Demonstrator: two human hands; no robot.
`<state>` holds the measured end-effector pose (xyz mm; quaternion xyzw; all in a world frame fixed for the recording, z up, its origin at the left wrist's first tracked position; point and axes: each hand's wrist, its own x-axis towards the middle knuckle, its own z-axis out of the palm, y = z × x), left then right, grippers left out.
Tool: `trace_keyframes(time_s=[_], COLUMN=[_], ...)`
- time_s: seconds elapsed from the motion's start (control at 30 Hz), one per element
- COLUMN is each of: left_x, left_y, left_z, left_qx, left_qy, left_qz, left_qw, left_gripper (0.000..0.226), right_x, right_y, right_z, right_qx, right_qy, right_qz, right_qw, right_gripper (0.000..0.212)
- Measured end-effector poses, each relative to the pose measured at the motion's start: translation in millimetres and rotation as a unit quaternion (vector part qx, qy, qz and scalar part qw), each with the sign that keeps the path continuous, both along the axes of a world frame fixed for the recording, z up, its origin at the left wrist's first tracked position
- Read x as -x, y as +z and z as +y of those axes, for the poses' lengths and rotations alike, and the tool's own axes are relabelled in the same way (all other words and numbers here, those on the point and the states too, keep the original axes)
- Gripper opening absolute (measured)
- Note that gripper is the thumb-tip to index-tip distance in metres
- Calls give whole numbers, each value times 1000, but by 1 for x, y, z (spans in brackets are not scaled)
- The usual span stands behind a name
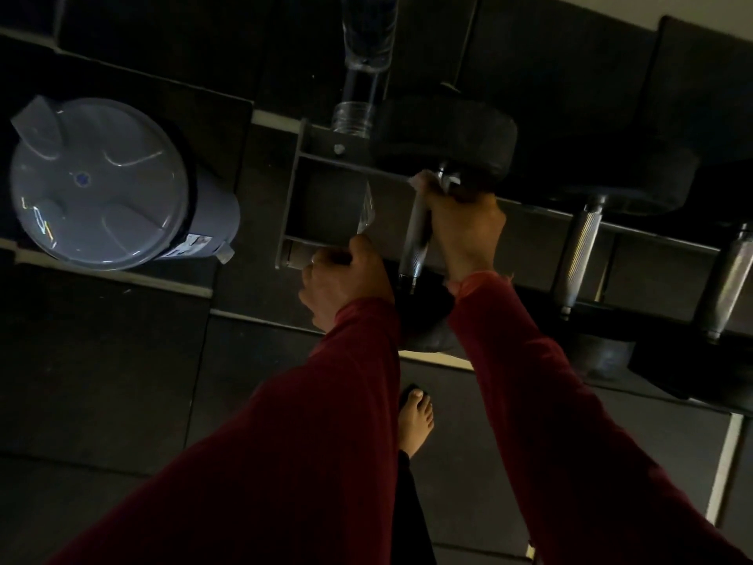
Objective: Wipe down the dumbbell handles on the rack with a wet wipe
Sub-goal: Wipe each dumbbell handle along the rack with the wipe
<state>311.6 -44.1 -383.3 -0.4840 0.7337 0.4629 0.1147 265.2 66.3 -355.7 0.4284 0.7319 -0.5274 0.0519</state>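
The leftmost dumbbell on the dark rack [322,157] has a knurled metal handle [416,238]. My right hand [464,226] is wrapped over the far end of this handle, by the black far head [444,132]. A small pale bit of wet wipe [416,180] shows at its fingertips. My left hand [346,283] is closed around a pale tube-like end [297,256] at the rack's near left corner, and a clear plastic piece [365,212] sticks up beside its fingers. Two more dumbbell handles [578,250] [733,275] lie to the right.
A grey lidded bin [102,185] stands on the dark floor mats left of the rack. A clear bottle [358,95] lies behind the rack's left end. My bare foot [415,418] is on the floor just before the rack. The light is very dim.
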Motion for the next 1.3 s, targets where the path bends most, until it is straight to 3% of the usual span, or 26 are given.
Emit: trace_keyframes(time_s=[0.07, 0.17, 0.3, 0.47, 0.63, 0.73, 0.83, 0.9, 1.0, 1.07, 1.17, 1.23, 1.3], left_x=[1, 1, 0, 1, 0, 0, 0, 1, 1, 1, 0, 1, 1], left_y=[1, 2, 1, 1, 1, 2, 3, 5, 8, 10, 11, 12, 13], left_z=[1, 2, 1, 2, 2, 3, 3, 3, 3, 3, 3, 3, 3], left_qx=[8, 20, 19, 35, 27, 27, 26, 28, 23, 26, 26, 30, 39], left_qy=[-1, -2, -7, -14, -10, -11, -11, -13, -16, -19, -25, -22, -26], left_qz=[0, 2, 0, -2, -3, -2, -1, -2, -1, -3, -2, 1, -1], left_qw=[1000, 1000, 1000, 999, 1000, 1000, 1000, 1000, 1000, 999, 999, 999, 999], left_gripper=[54, 55, 55, 58, 57, 57, 61, 62, 60, 60, 59, 57, 58], right_x=[-13, -37, -36, -9, -45, -36, -32, -46, -64, -60, -42, -32, -32], right_y=[0, 0, 1, -14, -6, -6, -6, 0, -7, -19, -29, -32, -41], right_z=[0, 5, 10, 13, 16, 20, 13, 9, 19, 27, 37, 47, 61], right_qx=[-17, 30, 84, 88, 58, 90, -90, -194, -247, -284, -340, -384, -451], right_qy=[23, 57, 97, 69, 182, 143, 206, 289, 391, 455, 540, 584, 636], right_qz=[-11, -64, -124, -90, -125, -103, -31, 26, 135, 179, 211, 244, 253], right_qw=[1000, 996, 984, 990, 974, 980, 974, 937, 876, 825, 740, 672, 573], right_gripper=[25, 10, 25, 19, 14, 10, 15, 32, 55, 57, 44, 44, 47])
